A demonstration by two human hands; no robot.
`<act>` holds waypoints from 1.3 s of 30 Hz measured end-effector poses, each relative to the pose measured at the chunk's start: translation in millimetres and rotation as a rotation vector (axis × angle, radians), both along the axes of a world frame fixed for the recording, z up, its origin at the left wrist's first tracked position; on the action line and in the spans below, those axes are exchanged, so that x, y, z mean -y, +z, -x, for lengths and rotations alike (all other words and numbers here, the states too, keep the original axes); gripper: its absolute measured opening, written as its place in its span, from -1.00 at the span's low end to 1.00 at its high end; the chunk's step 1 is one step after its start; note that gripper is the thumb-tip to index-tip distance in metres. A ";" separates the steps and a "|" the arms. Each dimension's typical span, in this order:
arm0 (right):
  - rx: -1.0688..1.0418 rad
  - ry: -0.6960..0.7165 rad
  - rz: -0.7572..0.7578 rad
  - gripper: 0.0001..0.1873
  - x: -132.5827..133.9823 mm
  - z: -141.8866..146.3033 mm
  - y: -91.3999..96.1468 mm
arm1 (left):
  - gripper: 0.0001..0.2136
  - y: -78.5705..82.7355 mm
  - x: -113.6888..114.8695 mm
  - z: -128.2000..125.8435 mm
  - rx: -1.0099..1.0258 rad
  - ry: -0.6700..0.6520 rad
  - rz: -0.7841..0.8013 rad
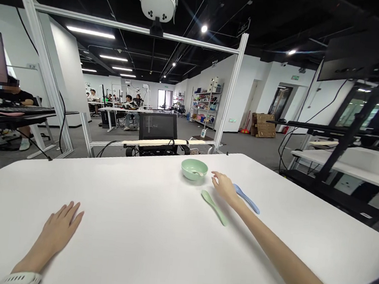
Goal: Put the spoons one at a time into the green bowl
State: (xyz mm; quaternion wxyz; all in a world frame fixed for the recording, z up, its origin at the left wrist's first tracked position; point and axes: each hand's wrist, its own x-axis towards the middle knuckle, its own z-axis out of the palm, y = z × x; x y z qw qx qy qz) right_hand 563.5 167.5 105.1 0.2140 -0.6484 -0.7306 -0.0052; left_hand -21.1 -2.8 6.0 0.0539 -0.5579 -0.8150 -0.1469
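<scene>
My left hand point(61, 224) lies flat on the white table point(120, 193) near its front edge, fingers apart, touching nothing but the tabletop. A white wristband point(21, 279) circles that wrist. My right hand point(225, 188) reaches far forward, holding nothing, and hovers between a pale green spoon point(214, 207) and a blue spoon point(248, 199). The head of the blue spoon lies very close to the hand, possibly partly under it. Just beyond the fingertips stands a pale green bowl point(194, 169), with a small pale spoon point(197, 173) resting inside.
Behind the table's far edge stand an aluminium frame point(136, 27) carrying a white camera unit point(157, 5) and a black office chair point(158, 128). A seated person point(13, 96) works at a keyboard desk on the left. A white bench point(351, 162) stands on the right.
</scene>
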 end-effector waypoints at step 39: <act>0.068 0.029 0.147 -0.66 -56.6 62.7 58.7 | -0.22 4.0 1.0 -1.7 -0.028 0.007 0.045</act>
